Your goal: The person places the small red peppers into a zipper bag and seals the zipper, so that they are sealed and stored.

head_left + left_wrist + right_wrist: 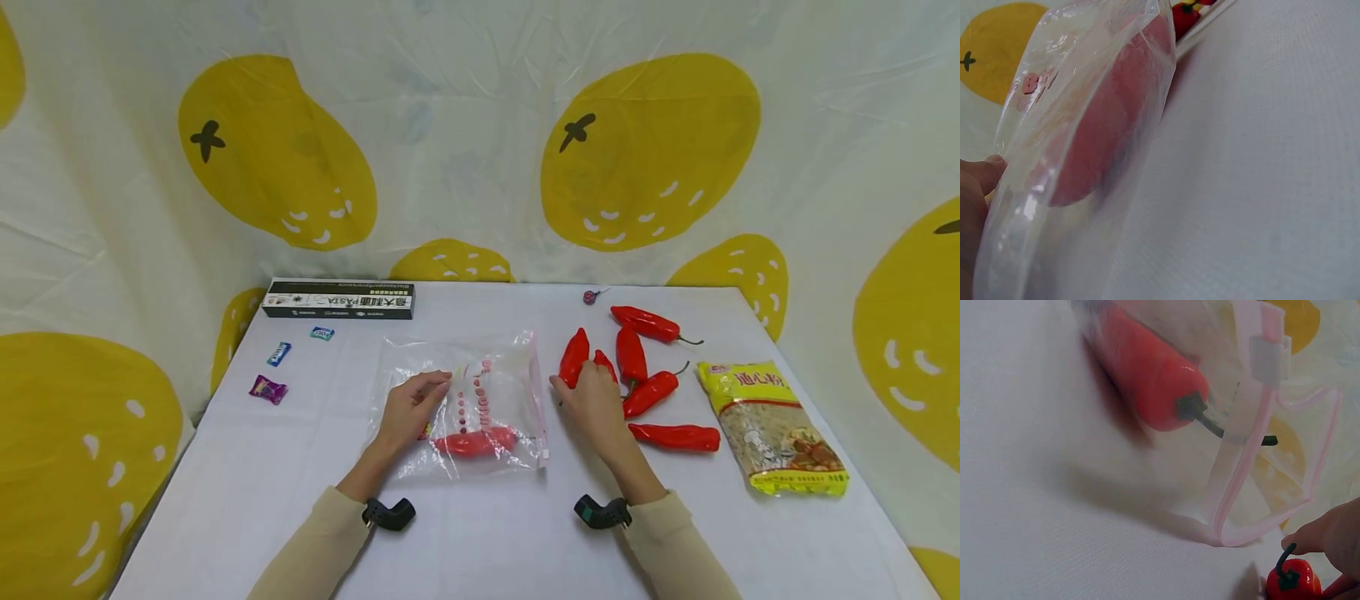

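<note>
My left hand (408, 408) pinches the plastic bag (510, 392), fingers and thumb nearly meeting. Nearer me than those fingers, inside, the bagged pepper (476, 442) lies with its long axis left to right, stem end rightward at the bag's mouth. My right hand (596, 406) has thumb and fingers parted beside a loose pepper (574, 357), tip pointing away, stem toward me; I cannot tell whether they grip it.
</note>
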Demonstrator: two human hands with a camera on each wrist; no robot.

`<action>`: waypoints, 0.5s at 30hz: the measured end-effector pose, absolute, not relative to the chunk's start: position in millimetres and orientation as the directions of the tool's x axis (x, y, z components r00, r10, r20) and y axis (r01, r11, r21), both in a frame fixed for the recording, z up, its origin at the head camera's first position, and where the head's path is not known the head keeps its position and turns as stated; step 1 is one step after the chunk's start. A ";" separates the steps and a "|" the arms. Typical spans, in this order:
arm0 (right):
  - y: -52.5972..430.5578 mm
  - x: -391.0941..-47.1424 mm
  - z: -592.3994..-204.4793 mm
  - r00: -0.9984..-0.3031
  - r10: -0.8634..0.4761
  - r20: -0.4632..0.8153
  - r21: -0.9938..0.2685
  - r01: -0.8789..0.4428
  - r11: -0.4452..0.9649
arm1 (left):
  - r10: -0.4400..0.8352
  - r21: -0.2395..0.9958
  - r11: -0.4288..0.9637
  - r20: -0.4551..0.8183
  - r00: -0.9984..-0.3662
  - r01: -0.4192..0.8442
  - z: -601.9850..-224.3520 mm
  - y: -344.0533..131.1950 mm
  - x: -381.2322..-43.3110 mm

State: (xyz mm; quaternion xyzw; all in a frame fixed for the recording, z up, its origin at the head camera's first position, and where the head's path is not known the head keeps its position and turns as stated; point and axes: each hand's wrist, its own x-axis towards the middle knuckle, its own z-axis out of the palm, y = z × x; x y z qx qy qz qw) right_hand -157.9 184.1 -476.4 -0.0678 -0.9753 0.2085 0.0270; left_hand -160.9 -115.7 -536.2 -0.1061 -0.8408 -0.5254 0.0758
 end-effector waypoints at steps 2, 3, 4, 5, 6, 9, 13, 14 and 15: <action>184.9 -159.5 -479.6 -0.990 0.139 0.016 -0.412 0.120 0.903 | 0.099 0.872 0.418 0.236 -0.967 0.255 -536.7 -115.6 -160.6; 185.3 -160.1 -480.9 -0.991 0.137 0.014 -0.414 0.119 0.902 | 0.099 0.874 0.415 0.233 -0.967 0.253 -536.8 -115.5 -160.5; 185.5 -160.6 -481.9 -0.990 0.138 0.012 -0.418 0.120 0.900 | 0.099 0.876 0.412 0.231 -0.968 0.251 -536.7 -115.5 -160.3; 185.5 -161.2 -482.4 -0.990 0.139 0.012 -0.421 0.121 0.899 | 0.098 0.877 0.411 0.229 -0.968 0.249 -536.7 -115.5 -160.2; 185.5 -161.6 -482.8 -0.990 0.142 0.016 -0.423 0.122 0.898 | 0.097 0.878 0.410 0.227 -0.969 0.247 -536.6 -115.5 -160.2; 184.9 -163.1 -483.0 -0.988 0.154 0.021 -0.428 0.130 0.894 | 0.099 0.874 0.419 0.227 -0.969 0.248 -536.2 -115.9 -160.6; 185.1 -165.0 -484.6 -0.987 0.156 0.044 -0.445 0.121 0.888 | 0.106 0.865 0.426 0.244 -0.964 0.266 -535.9 -116.6 -161.3; 185.5 -165.2 -485.2 -0.987 0.155 0.051 -0.454 0.116 0.883 | 0.108 0.863 0.424 0.253 -0.961 0.275 -535.9 -116.6 -161.3; 185.7 -165.2 -485.8 -0.986 0.157 0.059 -0.464 0.112 0.879 | 0.109 0.862 0.422 0.260 -0.959 0.282 -536.0 -116.6 -161.5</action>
